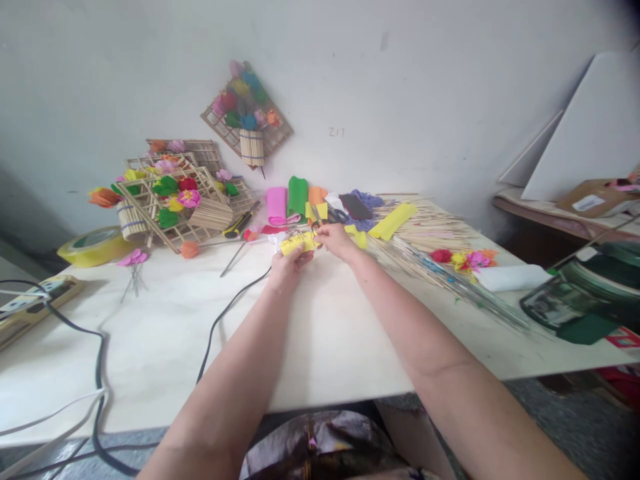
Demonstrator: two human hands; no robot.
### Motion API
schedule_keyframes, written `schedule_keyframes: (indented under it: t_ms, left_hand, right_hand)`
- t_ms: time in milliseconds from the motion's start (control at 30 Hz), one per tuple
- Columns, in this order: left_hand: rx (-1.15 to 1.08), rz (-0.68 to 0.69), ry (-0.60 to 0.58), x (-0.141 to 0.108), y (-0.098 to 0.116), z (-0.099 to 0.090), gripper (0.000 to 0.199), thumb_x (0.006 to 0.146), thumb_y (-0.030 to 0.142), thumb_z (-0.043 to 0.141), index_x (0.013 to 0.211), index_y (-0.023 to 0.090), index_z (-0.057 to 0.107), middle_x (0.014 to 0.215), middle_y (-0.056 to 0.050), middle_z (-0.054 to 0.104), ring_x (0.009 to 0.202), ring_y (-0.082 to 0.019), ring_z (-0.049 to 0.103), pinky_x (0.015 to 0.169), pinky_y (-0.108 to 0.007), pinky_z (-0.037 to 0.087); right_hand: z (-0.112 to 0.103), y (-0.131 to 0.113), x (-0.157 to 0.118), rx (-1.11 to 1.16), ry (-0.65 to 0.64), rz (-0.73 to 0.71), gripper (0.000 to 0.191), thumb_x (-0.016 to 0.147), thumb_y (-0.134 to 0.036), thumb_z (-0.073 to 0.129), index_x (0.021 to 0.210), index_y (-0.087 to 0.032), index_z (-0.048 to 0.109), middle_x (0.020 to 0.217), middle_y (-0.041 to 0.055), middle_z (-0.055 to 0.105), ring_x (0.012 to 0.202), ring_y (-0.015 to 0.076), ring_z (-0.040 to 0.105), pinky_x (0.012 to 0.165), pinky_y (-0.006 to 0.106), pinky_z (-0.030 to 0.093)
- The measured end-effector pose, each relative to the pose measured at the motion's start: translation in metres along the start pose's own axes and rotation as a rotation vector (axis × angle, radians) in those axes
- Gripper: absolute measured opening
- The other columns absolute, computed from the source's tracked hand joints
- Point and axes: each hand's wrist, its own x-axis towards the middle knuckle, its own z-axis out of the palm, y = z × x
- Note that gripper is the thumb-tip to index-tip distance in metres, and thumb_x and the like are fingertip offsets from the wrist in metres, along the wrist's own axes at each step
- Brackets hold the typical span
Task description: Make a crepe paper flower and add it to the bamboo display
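Note:
A short yellow crepe paper strip (296, 245), its upper edge cut into a fringe that looks twisted, is held above the table. My left hand (289, 262) is closed on it from below, with the thumb across its front. At the strip's right end, the fingertips of my right hand (336, 241) are pinched together on the fringe. Just behind that hand lie scissors (339, 213), partly hidden, and a small yellow paper piece (356, 235).
Rolled pink (277, 205) and green crepe paper (298, 199) sit behind my hands. Thin sticks (430, 227) and wires spread rightward. Flower-decorated lattice frames (170, 193), a box cutter (241, 221) and yellow tape (97, 245) are leftward. A black cable (225, 313) crosses the table.

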Motion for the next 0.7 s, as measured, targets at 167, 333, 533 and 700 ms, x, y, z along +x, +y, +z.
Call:
schedule_keyframes:
  t_ms: [167,333,533,700]
  left_hand:
    - [0.008,0.034,0.022,0.000,-0.002,0.002,0.035,0.059,0.023,0.081,0.089,0.011,0.067,0.085,-0.008,0.070,0.071,-0.017,0.068,0.077,-0.036,0.056]
    - [-0.022,0.075,0.115,0.000,-0.004,0.003,0.028,0.060,0.019,0.079,0.083,0.011,0.067,0.083,-0.007,0.070,0.071,-0.016,0.067,0.079,-0.035,0.056]
    - [-0.025,0.066,0.159,-0.003,0.001,0.004,0.025,0.065,0.022,0.077,0.085,0.011,0.066,0.080,-0.007,0.069,0.075,-0.017,0.068,0.080,-0.035,0.055]
    - [-0.008,0.083,0.103,-0.003,0.001,0.002,0.034,0.064,0.030,0.079,0.089,0.011,0.065,0.077,-0.006,0.068,0.071,-0.015,0.067,0.079,-0.034,0.055]
  right_hand:
    - [0.001,0.005,0.000,-0.048,-0.021,-0.003,0.015,0.073,-0.008,0.058,0.060,-0.015,0.057,0.051,-0.0045,0.054,0.049,0.0075,0.053,0.053,0.018,0.045]
    - [0.006,0.008,0.003,-0.477,0.099,-0.060,0.009,0.078,-0.018,0.059,0.072,-0.017,0.065,0.072,0.0024,0.067,0.074,0.0163,0.064,0.068,0.024,0.046]
    - [-0.003,0.012,0.001,-0.494,0.235,0.065,0.010,0.082,-0.020,0.057,0.074,-0.018,0.063,0.083,0.0054,0.070,0.082,0.0176,0.065,0.064,0.023,0.045]
    - [-0.010,0.016,0.003,0.265,0.045,0.205,0.012,0.086,-0.017,0.057,0.074,-0.015,0.055,0.072,0.0042,0.068,0.050,0.0077,0.059,0.043,0.017,0.039]
